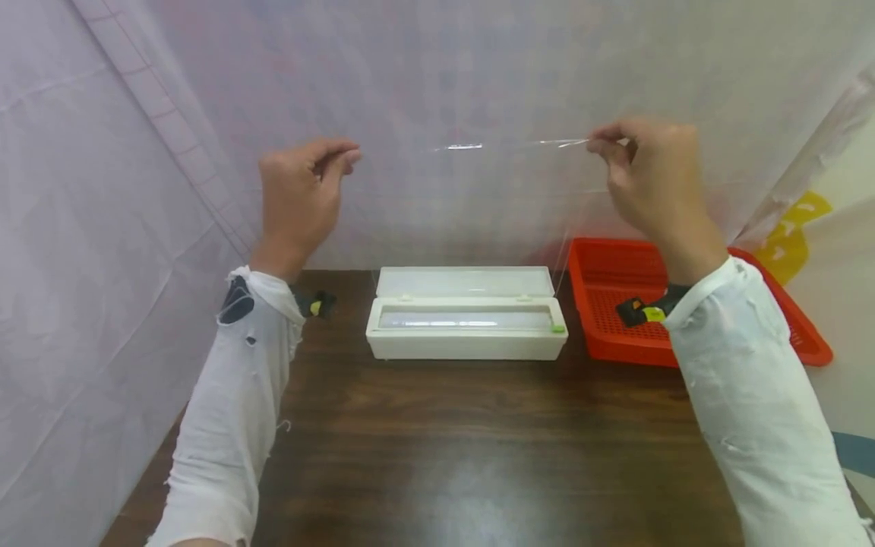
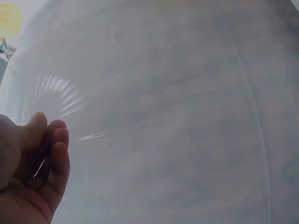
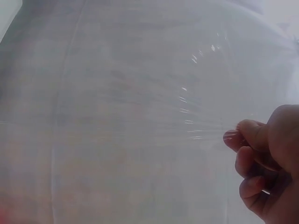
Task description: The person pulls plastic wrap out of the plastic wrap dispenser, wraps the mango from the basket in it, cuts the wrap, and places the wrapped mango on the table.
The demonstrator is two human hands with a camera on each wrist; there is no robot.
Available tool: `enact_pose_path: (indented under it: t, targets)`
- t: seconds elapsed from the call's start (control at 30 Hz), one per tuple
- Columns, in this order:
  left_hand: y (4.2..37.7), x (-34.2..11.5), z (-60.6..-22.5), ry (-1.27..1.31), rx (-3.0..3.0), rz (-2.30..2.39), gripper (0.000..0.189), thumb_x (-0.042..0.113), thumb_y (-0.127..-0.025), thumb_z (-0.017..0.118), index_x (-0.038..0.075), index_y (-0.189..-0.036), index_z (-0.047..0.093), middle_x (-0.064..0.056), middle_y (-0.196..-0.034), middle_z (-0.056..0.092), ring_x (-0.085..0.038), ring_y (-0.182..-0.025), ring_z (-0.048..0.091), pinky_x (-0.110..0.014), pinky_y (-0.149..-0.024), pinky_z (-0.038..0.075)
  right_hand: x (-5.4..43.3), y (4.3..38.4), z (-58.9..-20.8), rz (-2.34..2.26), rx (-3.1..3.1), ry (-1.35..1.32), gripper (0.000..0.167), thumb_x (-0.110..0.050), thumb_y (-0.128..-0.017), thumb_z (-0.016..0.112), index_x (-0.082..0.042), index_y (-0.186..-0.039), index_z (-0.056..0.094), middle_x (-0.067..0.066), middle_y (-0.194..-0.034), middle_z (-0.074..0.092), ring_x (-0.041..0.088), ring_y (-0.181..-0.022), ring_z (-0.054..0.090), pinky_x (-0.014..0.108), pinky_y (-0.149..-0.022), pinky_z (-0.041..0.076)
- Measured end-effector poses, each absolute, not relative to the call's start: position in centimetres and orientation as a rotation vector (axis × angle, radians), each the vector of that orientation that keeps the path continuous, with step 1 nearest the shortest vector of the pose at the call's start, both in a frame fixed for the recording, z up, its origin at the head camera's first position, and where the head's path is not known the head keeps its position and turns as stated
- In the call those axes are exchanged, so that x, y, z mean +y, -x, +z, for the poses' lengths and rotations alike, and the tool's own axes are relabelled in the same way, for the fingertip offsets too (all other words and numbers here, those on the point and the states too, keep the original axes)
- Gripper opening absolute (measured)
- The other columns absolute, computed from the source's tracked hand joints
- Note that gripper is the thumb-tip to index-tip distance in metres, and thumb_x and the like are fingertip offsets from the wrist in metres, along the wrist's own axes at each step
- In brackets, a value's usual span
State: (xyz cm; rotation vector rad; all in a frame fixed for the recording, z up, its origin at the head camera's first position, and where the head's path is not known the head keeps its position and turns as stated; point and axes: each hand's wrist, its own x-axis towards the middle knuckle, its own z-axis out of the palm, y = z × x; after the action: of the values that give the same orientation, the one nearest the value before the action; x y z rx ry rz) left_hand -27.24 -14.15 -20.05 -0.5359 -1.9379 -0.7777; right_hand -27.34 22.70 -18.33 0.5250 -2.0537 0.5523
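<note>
A sheet of clear plastic wrap (image 1: 465,147) is stretched between my two raised hands, its top edge glinting in the head view. My left hand (image 1: 304,194) pinches one corner between thumb and fingers; creases (image 2: 70,98) fan out from that grip in the left wrist view. The opposite corner is pinched by my right hand (image 1: 649,171), with similar creases (image 3: 187,112) in the right wrist view. Below stands a white wrap dispenser box (image 1: 468,348), lid up, with the roll (image 1: 444,320) inside. Faint side edges of the film run down toward the box.
A red plastic basket (image 1: 629,352) stands right of the box, partly behind my right forearm. The box rests on a dark wooden table (image 1: 410,425). Whitish sheeting (image 1: 102,228) hangs at the left and the back. A yellow shape (image 1: 786,251) shows at the right.
</note>
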Motion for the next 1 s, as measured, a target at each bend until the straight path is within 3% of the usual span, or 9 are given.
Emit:
enact_pose_path:
  t: [0.17, 0.5, 0.73, 0.87, 1.0]
  targets:
    - [26.8, -14.1, -19.3, 0.546, -1.884, -0.79, 0.019, 0.014, -0.097, 0.067, -0.001, -0.102, 0.078, -0.015, -0.095, 0.078, -0.023, -0.078, 0.075, -0.004, -0.072, 0.045, 22.6, 27.2, -17.6, 0.558, -2.003, -0.532, 0.017, -0.011, -0.097, 0.067, 0.0, -0.098, 0.079, 0.018, -0.081, 0.075, -0.014, -0.053, 0.032, 0.017, -0.053, 0.027]
    - [25.3, -14.2, -17.2, 0.541, -1.843, -0.799, 0.017, 0.013, -0.097, 0.067, 0.001, -0.101, 0.078, -0.012, -0.098, 0.078, -0.024, -0.081, 0.075, -0.008, -0.076, 0.051, 22.4, 26.1, -15.5, 0.536, -1.979, -0.488, 0.02, -0.014, -0.098, 0.064, 0.001, -0.1, 0.079, 0.022, -0.084, 0.075, -0.014, -0.055, 0.028, 0.015, -0.055, 0.023]
    - [23.9, -14.7, -16.3, 0.564, -1.767, -0.761, 0.015, 0.012, -0.097, 0.068, 0.002, -0.098, 0.079, -0.011, -0.095, 0.078, -0.025, -0.078, 0.075, -0.005, -0.073, 0.046, 22.0, 25.2, -14.2, 0.502, -1.961, -0.492, 0.023, -0.017, -0.099, 0.063, -0.001, -0.102, 0.079, 0.021, -0.087, 0.075, -0.016, -0.058, 0.028, 0.014, -0.058, 0.023]
    - [21.8, -14.7, -16.6, 0.6, -1.708, -0.746, 0.015, 0.015, -0.093, 0.072, 0.002, -0.093, 0.08, -0.011, -0.091, 0.078, -0.026, -0.07, 0.072, -0.004, -0.072, 0.046, 22.2, 23.1, -14.5, 0.423, -1.956, -0.514, 0.028, -0.019, -0.102, 0.058, 0.002, -0.106, 0.076, 0.024, -0.096, 0.075, 0.003, -0.064, 0.04, 0.016, -0.062, 0.024]
    - [17.9, -15.4, -18.3, 0.693, -1.708, -0.683, 0.01, 0.013, -0.089, 0.077, 0.004, -0.089, 0.08, -0.012, -0.086, 0.078, -0.023, -0.062, 0.067, -0.007, -0.069, 0.044, 23.8, 19.1, -15.8, 0.296, -1.991, -0.586, 0.026, -0.017, -0.1, 0.06, 0.002, -0.109, 0.074, 0.023, -0.093, 0.073, 0.021, -0.065, 0.045, 0.014, -0.065, 0.027]
